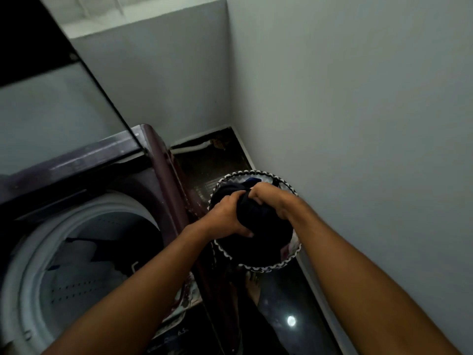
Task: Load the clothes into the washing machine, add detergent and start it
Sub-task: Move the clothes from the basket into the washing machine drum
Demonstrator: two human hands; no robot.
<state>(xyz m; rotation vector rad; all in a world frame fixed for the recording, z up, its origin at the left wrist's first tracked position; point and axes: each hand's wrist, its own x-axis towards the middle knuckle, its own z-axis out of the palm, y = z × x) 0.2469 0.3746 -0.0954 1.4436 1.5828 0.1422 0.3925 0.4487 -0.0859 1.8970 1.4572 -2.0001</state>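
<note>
Dark garment [252, 213] gripped by both left hand [226, 217] and right hand [268, 198] over basket [258, 267]. Risk: trailing fabric snags the rim, tipping it before reaching drum [84, 254].

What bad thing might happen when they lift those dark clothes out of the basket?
1. Both hands, left and right, grip one dark bundle; a loose end might slip out and drop on the floor beside the basket.
2. The basket is light-looking and stands by a bare foot; pulling upward might tip it.
3. The washer already holds clothes; a big bundle may overfill the drum.
</note>
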